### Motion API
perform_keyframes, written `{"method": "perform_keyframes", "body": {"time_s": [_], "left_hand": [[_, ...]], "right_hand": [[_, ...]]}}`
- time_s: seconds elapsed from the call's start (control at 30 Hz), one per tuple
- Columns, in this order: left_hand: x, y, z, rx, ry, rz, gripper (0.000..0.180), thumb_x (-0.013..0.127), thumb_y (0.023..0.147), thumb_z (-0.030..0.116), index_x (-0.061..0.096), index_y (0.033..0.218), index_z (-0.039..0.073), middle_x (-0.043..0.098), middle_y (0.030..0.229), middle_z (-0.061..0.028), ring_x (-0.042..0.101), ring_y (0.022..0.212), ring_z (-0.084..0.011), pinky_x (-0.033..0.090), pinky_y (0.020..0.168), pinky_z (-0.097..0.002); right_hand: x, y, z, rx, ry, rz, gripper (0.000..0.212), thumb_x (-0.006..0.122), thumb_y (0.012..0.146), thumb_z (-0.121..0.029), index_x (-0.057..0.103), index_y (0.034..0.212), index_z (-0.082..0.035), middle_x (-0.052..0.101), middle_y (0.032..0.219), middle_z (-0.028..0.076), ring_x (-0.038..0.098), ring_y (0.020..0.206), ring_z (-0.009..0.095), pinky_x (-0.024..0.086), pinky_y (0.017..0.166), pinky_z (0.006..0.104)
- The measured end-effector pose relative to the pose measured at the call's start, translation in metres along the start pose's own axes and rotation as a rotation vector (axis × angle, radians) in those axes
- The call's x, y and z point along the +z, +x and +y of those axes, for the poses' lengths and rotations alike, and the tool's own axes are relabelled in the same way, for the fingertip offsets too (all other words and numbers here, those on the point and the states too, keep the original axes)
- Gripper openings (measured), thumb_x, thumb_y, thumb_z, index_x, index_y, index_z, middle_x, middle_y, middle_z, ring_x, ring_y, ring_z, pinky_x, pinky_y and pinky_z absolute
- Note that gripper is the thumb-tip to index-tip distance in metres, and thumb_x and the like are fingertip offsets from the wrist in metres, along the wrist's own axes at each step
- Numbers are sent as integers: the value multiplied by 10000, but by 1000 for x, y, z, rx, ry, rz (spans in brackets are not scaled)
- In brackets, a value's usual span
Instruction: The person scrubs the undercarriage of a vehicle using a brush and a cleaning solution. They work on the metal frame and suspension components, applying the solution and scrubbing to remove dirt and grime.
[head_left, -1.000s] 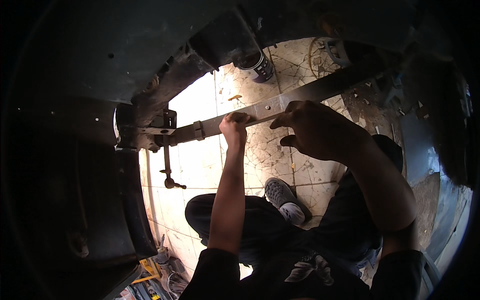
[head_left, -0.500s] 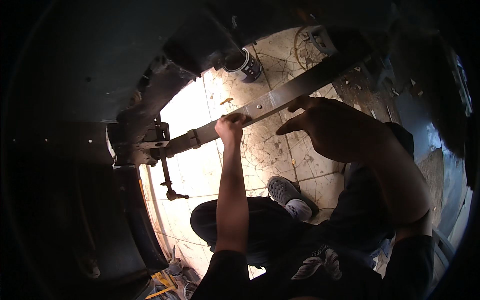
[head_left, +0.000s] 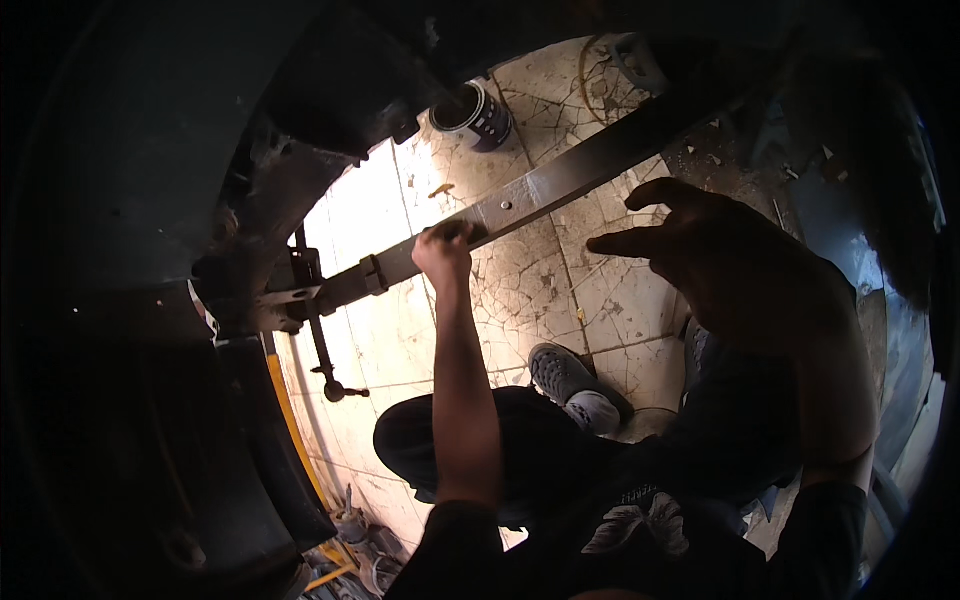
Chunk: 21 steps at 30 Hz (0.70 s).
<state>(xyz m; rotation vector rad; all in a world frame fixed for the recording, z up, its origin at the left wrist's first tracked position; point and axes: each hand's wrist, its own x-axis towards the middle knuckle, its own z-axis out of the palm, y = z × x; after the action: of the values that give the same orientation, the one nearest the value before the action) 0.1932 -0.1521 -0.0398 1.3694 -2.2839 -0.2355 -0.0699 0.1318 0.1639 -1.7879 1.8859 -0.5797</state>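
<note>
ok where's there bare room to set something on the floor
Tiled floor shows mostly bare between the metal bar, left forearm and grey shoe; another patch lies between that forearm and the dark rod with a knobbed end. Lower left looks crowded with jumbled items.

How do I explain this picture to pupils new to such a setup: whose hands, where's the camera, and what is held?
These are one person's bare hands; there is no robot. A fisheye camera on the person's head looks down, so straight edges bend. The left hand is curled against a long bar; it is too dark to tell exactly what it grips. The right hand is apart from the bar, its fingers spread, with nothing visible in it. On the cracked tile floor stands an open can.
</note>
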Motion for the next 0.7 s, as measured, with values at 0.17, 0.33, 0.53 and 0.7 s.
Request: {"method": "perform_keyframes", "body": {"time_s": [0.17, 0.33, 0.53, 0.7], "left_hand": [[-12, 12, -5, -83, 11, 21, 166, 873, 765, 207, 837, 897, 112, 789, 889, -98, 737, 757, -264, 566, 759, -345], [-3, -20, -7, 83, 6, 67, 120, 870, 757, 176, 837, 858, 119, 786, 885, -93, 718, 824, -280, 570, 786, -375], [0, 10, -9, 7, 41, 30, 96, 827, 759, 185, 836, 840, 135, 762, 830, -118, 704, 786, -290, 549, 719, -404], [5, -24, -4, 204, -26, 122, 89, 842, 718, 157, 816, 794, 118, 747, 771, -87, 693, 769, -280, 558, 715, -397]], "right_hand": [[11, 5, 14, -100, 24, 37, 296, 608, 965, -42, 728, 1229, -101, 671, 1253, 208, 726, 1057, 320, 586, 941, 409], [-4, 5, -1, -89, 83, -88, 205, 611, 930, -23, 729, 1096, 2, 700, 1057, 201, 732, 980, 317, 593, 891, 410], [14, 11, -13, -65, 21, -125, 205, 668, 975, -162, 648, 1155, -66, 659, 1100, 130, 694, 1043, 300, 568, 917, 418], [21, 4, -11, -38, -26, -59, 239, 671, 964, -170, 622, 1153, -32, 674, 1074, 172, 707, 1012, 324, 572, 908, 430]]}}
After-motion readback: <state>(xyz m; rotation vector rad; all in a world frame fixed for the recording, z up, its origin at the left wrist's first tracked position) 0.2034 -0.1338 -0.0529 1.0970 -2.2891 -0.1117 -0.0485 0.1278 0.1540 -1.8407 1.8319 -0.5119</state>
